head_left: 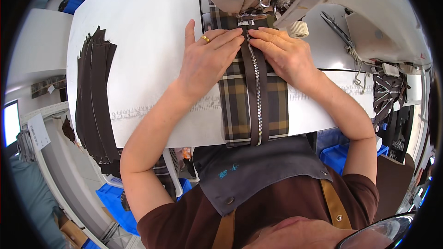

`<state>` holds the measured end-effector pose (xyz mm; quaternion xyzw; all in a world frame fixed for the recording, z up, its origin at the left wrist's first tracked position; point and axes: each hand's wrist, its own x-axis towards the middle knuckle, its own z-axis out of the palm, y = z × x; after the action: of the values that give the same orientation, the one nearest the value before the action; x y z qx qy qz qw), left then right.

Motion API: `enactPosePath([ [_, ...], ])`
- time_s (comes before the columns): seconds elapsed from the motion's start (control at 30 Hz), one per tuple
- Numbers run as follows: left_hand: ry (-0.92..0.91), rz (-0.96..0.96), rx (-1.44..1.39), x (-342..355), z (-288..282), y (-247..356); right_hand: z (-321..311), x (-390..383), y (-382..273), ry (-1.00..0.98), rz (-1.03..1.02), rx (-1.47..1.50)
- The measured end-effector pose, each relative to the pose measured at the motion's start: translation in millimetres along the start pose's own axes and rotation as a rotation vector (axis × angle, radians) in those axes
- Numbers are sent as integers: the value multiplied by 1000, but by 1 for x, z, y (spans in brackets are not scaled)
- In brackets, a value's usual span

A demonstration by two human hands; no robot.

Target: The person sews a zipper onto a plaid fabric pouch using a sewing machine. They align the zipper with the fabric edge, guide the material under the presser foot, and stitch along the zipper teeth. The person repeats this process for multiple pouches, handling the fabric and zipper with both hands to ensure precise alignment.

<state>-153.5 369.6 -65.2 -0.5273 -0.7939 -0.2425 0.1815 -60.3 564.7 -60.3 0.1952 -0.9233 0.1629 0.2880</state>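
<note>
Eyeglasses (382,235) are worn; between flat, ungrasping left hand (206,61) and right hand (290,57), a metal zipper (259,93) is pressed onto plaid fabric (235,110).

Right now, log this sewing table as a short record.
Left hand: flat, fingertips at the left side of zipper
Right hand: fingers at the zipper's right side
Cloth: plaid, beneath zipper
Presser foot: just beyond the fingertips
Table's left: dark strips, piled lengthwise
Table: white, ruler marks along near side
</note>
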Motion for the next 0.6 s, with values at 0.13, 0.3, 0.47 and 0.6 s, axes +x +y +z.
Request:
enactPosePath([
  [0.13, 1, -13, -14, 0, 1, 1, 1, -1, 0, 4, 1, -38],
  [0.3, 6, 6, -2, 1, 0, 1, 3, 1, 0, 15, -6, -67],
  [0.47, -8, 16, -12, -3, 2, 2, 1, 2, -2, -53, 18, -85],
  [0.6, -50, -4, -21, -1, 5, 1, -5, 0, -2, -117, 72, 10],
])
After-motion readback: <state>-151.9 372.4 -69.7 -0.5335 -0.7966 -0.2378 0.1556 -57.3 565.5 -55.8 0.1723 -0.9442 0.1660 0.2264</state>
